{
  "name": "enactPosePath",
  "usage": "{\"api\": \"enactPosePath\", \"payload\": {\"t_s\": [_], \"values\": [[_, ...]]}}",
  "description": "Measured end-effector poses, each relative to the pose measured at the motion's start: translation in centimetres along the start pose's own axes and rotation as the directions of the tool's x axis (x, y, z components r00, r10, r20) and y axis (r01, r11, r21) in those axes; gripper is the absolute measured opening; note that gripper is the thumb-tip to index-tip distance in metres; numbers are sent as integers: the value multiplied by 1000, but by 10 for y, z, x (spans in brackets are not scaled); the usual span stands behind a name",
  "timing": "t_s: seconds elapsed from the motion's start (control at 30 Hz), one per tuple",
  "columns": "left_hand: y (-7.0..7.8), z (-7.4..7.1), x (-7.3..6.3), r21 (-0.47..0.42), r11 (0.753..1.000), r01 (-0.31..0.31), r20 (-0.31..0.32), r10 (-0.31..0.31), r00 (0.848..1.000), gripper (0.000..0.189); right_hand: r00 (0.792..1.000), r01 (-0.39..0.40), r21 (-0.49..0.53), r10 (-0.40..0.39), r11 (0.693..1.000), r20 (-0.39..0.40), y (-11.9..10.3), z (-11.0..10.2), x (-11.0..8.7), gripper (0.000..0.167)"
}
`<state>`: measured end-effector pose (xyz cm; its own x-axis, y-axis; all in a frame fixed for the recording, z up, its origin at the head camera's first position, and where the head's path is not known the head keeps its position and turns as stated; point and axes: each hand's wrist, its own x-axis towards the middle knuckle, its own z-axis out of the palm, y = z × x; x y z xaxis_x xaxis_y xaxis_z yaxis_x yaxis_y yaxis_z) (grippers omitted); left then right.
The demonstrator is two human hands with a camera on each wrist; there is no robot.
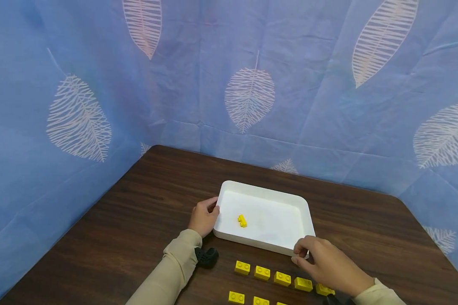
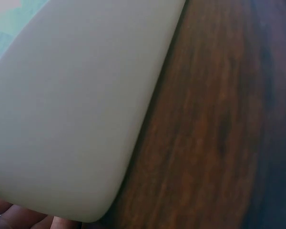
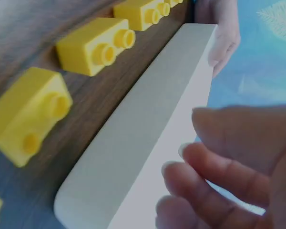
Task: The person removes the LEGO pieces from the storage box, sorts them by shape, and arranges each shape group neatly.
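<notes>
A white rectangular tray rests on the table with one small yellow toy brick lying inside, left of its middle. At the tray's left side my left hand grips the wall, thumb at the rim and fingers outside. In the left wrist view only some fingers show beneath the tray's outer wall. Over the tray's front right corner is my right hand, its fingers loosely bent. The right wrist view shows a gap between thumb and fingertips, with nothing held.
In front of the tray, a row of yellow two-stud bricks runs toward the right arm. A second row of yellow bricks is cut off by the lower frame edge. Blue leaf-patterned cloth hangs behind the dark wooden table.
</notes>
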<state>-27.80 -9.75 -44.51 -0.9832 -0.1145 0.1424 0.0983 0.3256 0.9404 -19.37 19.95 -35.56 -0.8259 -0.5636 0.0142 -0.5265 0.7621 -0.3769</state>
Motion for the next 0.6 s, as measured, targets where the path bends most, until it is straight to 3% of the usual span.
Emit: {"api": "enactPosePath", "payload": {"t_s": [0.2, 0.6], "values": [[0, -1, 0, -7, 1000, -1, 5, 1, 1000, 35, 996, -51, -76, 46, 996, -73, -10, 1, 23, 4], [2, -3, -1, -20, 1000, -4, 9, 5, 1000, 36, 998, -23, -119, 17, 993, -54, -23, 3, 72, 5]]}}
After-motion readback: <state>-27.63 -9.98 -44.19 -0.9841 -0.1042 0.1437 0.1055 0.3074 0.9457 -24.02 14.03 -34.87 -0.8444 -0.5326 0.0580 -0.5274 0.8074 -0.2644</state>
